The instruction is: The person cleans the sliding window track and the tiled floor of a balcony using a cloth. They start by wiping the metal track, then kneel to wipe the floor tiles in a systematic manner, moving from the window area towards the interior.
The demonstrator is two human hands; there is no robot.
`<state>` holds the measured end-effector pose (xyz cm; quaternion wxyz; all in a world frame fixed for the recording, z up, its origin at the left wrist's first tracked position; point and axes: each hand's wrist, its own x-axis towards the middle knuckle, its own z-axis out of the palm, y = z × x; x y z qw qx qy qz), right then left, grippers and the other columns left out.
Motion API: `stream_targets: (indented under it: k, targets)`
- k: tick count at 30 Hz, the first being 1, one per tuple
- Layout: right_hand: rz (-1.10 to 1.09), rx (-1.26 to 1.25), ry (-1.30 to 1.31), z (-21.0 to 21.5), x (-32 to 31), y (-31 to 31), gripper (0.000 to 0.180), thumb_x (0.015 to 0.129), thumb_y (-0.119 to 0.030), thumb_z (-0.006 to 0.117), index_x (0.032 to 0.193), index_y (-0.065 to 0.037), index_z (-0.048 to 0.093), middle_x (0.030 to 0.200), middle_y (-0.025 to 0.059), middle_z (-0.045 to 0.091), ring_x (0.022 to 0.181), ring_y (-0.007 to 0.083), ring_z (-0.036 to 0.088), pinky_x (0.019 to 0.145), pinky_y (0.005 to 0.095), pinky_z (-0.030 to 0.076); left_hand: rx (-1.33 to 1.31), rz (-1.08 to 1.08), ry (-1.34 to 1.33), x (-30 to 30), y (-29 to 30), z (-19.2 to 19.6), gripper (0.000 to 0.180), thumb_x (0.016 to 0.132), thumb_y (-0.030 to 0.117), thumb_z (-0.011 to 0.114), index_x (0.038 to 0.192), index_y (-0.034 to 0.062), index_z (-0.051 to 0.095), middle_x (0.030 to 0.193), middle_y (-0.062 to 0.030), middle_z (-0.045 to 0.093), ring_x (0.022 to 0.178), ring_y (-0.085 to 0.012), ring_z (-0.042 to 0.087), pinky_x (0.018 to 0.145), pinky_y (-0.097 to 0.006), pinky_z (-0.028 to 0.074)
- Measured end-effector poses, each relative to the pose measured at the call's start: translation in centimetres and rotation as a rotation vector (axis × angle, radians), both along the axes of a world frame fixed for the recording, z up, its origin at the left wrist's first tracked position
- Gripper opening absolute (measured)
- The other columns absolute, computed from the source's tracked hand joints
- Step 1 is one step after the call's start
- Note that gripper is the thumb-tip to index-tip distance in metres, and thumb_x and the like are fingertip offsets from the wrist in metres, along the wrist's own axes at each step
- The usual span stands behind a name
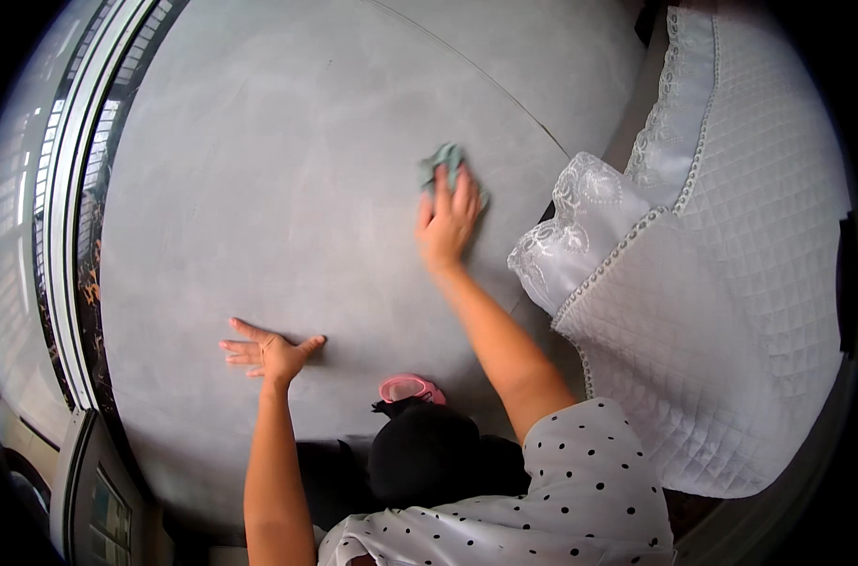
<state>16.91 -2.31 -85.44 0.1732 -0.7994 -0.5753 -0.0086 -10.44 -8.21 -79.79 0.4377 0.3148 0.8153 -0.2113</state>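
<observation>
Right hand (448,219) pressed flat, fingers together and pointing away from the body, on a small crumpled pale-green cloth (450,162) that peeks out beyond the fingertips, pinned against the smooth grey matte surface (259,189). Right arm stretched far forward and nearly straight, bare to a white short sleeve with black dots (580,472). Left hand (268,351) holding nothing, palm down on the same grey surface, fingers spread wide toward the left, thumb out to the right, forearm rising straight from the lower edge. Well apart from each other, the two hands, with bare grey surface between them. Broad open grey room to the left of and beyond the cloth, crossed by a thin curved seam line (504,85). Close on the right of the cloth, a white quilted bed cover with lace trim (712,283), its folded corner just beside the right wrist. Far left, the surface ending at a pale window frame (66,236). Near the body, a black rounded object with a pink piece (405,387) on top, between the forearms.
</observation>
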Motion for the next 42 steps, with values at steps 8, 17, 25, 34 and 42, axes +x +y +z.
stream_targets:
  k: [8,17,25,34,42]
  targets:
    - [0.033,0.017,0.051,3.6,6.1,0.6,0.045,0.071,0.005,0.047,0.114,-0.007,0.053,0.116,0.0181,0.048,0.109,0.0337,0.045,0.093,0.0415,0.035,-0.005,-0.033,0.036,-0.3,-0.2,-0.1,0.147,0.051,0.039,0.086,0.128,0.0140,-0.037,0.129,-0.0321,-0.037,0.123,-0.0522,-0.027,0.094,-0.069,0.007]
    - [-0.178,-0.173,0.339,0.6,-4.4,-11.9,0.042,0.081,-0.006,0.051,0.122,-0.018,0.051,0.110,0.0152,0.045,0.096,0.0346,0.042,0.086,0.0424,0.037,0.032,-0.097,0.049,-0.8,-0.9,-0.3,0.147,0.048,0.049,0.084,0.130,0.0159,-0.034,0.133,-0.0324,-0.031,0.123,-0.0550,-0.022,0.093,-0.070,0.015]
    - [0.120,-0.033,0.591,9.1,0.1,-16.3,0.051,0.066,0.011,0.048,0.114,-0.005,0.051,0.111,0.0148,0.054,0.106,0.0316,0.049,0.093,0.0380,0.037,0.154,-0.111,-0.049,-0.9,-2.2,0.6,0.145,0.050,0.051,0.082,0.131,0.0169,-0.033,0.132,-0.0327,-0.032,0.121,-0.0575,-0.023,0.094,-0.068,0.015]
    - [-0.604,-0.107,-0.115,0.7,14.1,-26.0,0.036,0.078,-0.012,0.053,0.111,0.000,0.050,0.108,0.0240,0.049,0.106,0.0368,0.045,0.090,0.0437,0.035,0.753,-0.246,-0.159,-9.2,-10.8,0.1,0.083,0.064,0.019,0.074,0.133,0.0062,0.030,0.137,-0.0286,0.020,0.128,-0.0403,0.022,0.102,-0.045,0.027]
    - [-0.093,-0.169,0.545,2.0,-7.2,-7.2,0.025,0.078,-0.010,0.050,0.102,-0.005,0.055,0.090,0.0150,0.052,0.082,0.0318,0.049,0.068,0.0435,0.040,0.546,-0.131,-0.152,-10.6,-18.7,1.1,0.086,0.062,0.018,0.076,0.134,0.0077,0.029,0.137,-0.0293,0.020,0.128,-0.0394,0.023,0.103,-0.043,0.026]
